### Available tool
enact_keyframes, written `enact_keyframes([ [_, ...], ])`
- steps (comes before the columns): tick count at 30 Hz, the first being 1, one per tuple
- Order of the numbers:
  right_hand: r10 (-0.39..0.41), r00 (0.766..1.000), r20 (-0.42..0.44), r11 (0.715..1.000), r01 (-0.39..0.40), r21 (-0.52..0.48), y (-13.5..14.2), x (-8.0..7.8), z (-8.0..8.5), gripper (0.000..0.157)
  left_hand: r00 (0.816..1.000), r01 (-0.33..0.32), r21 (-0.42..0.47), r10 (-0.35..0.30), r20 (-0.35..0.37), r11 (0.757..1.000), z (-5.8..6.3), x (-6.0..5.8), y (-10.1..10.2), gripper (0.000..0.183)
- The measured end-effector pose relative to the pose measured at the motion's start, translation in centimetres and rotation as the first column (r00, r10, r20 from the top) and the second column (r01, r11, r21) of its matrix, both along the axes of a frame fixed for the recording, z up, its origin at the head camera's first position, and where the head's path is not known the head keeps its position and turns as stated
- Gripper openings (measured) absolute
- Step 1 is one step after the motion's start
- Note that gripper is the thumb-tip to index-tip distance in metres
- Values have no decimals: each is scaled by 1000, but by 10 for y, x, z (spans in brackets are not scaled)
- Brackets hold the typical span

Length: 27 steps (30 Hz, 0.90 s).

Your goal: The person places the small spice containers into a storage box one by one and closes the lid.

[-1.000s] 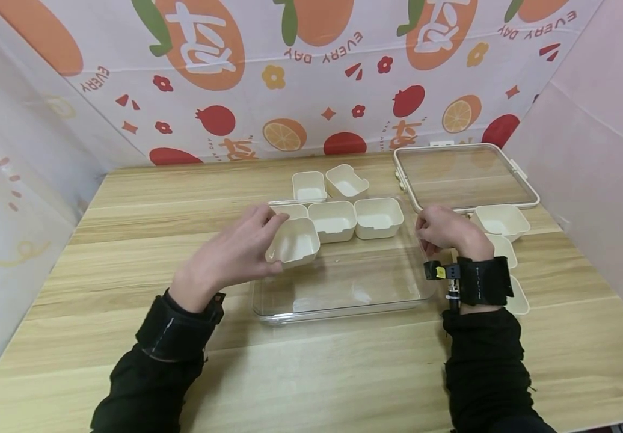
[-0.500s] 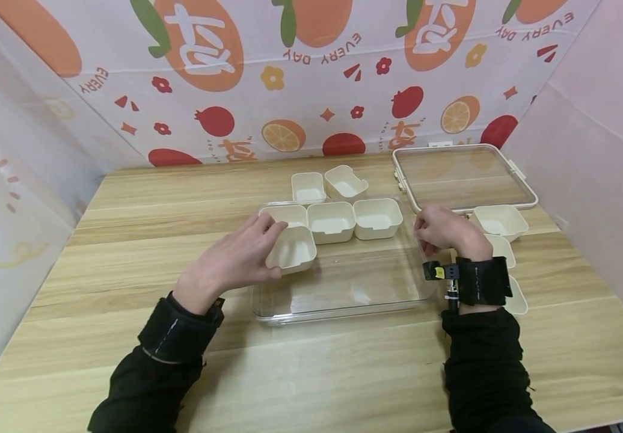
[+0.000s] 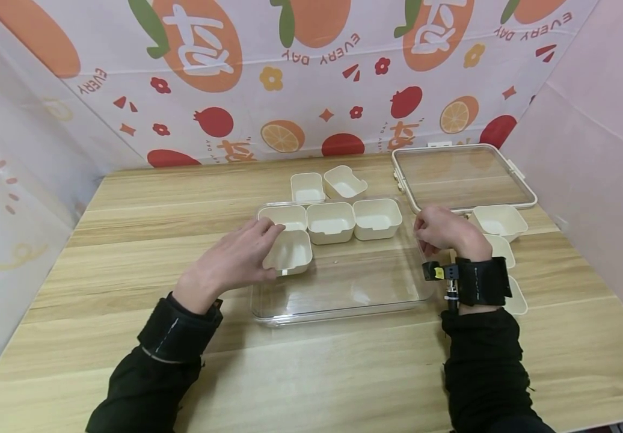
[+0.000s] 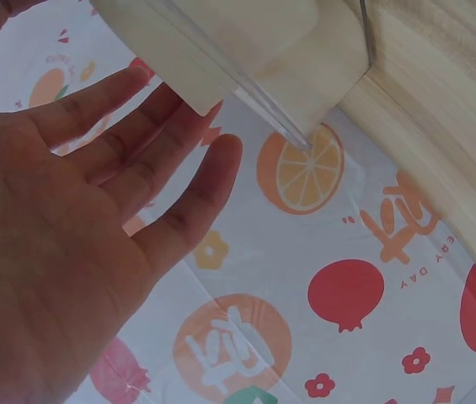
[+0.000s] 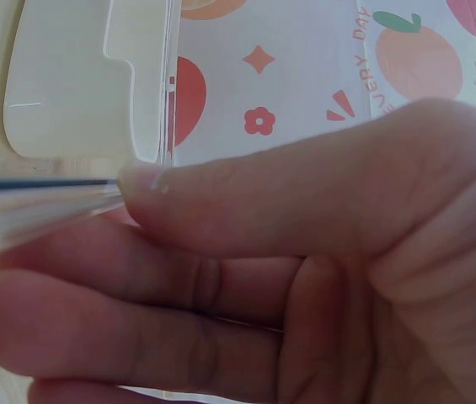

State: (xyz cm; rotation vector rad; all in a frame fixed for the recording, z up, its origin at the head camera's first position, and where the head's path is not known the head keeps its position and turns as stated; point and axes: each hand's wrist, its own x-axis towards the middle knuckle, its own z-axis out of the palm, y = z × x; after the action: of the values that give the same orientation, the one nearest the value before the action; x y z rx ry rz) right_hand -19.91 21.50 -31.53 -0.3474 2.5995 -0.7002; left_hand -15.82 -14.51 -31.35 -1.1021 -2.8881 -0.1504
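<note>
While left hand (image 3: 225,258) pinches one cup (image 3: 291,249), right hand (image 3: 444,231) pinches one clear box (image 3: 362,285); eight other cups (image 3: 331,224) visible.

- Bare left hand (image 3: 230,258) and right hand (image 3: 447,230)
- Creased black left sleeve (image 3: 141,385) and right sleeve (image 3: 483,367)
- Wide black left wristband (image 3: 177,328), pale line across
- Black right wristband (image 3: 487,282), dark fitting (image 3: 430,271) with yellow label (image 3: 439,272)
</note>
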Motion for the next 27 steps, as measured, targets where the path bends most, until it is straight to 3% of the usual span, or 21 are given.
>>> enact_keyframes([
  [8, -1, 1000, 9, 1000, 1, -10, 0, -1, 0, 15, 1000, -15, -54, 15, -11, 998, -4, 0, -2, 71],
  [20, 1, 1000, 0, 1000, -1, -5, -1, 0, 2, 15, 996, -57, -81, 63, 67, 995, -2, 1, -3, 65],
  [27, -5, 1000, 6, 1000, 5, -6, -1, 0, 1, 14, 996, -55, -83, 61, 73, 995, -1, 1, -2, 64],
])
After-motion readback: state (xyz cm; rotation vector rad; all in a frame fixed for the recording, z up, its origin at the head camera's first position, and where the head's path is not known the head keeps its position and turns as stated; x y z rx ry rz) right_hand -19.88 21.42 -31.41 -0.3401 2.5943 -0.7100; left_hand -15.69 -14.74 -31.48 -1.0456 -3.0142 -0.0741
